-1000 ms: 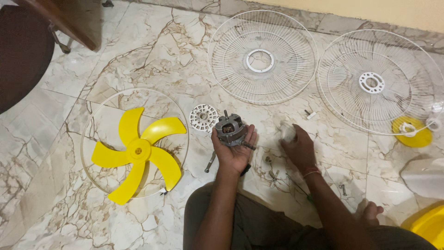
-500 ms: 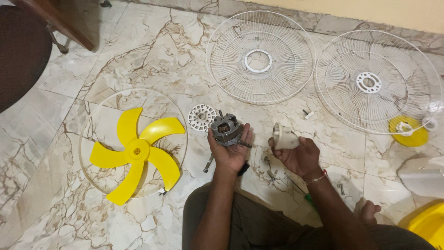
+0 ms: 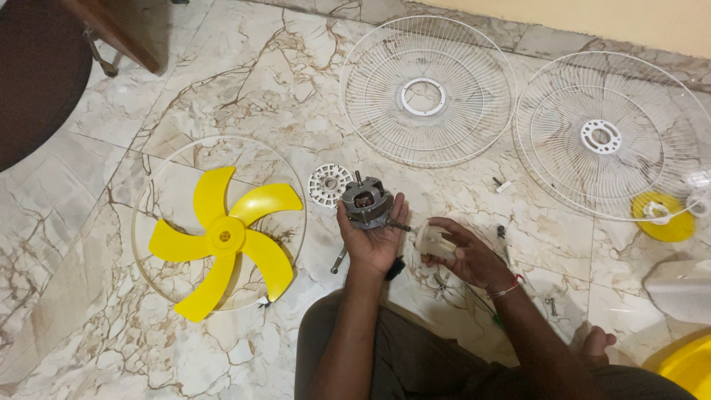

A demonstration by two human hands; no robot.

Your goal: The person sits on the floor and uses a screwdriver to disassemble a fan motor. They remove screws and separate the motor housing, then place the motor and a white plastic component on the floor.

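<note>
A marble floor (image 3: 244, 74) with brown veins carries the parts of a taken-apart fan. Toward its far edge lie two round white wire guards: one guard (image 3: 427, 90) near the middle, with a white ring at its centre, and a second guard (image 3: 609, 135) toward the far right corner, with a small white hub. A yellow disc (image 3: 664, 220) lies touching the near rim of that second guard. On the left side of the floor a yellow five-bladed fan blade (image 3: 222, 238) rests inside a thin white hoop (image 3: 141, 215). A round white slotted plate (image 3: 329, 183) lies between the blade and the hands. Small screws (image 3: 501, 232) are scattered on the floor just past the right hand, and a dark tool handle (image 3: 338, 260) shows below the left hand, mostly hidden by it. A white housing (image 3: 681, 289) and the curved edge of a yellow part (image 3: 685, 367) sit at the near right corner.

The left hand (image 3: 374, 241) is held palm up above the floor, fingers curled around a grey metal motor (image 3: 366, 204) with a short shaft sticking up and another pointing to the right. The motor rests in the palm, its dark windings visible through the open casing. Just beside it, the right hand (image 3: 466, 255) grasps a small cream plastic piece (image 3: 431, 241), close to the motor but not touching it.
</note>
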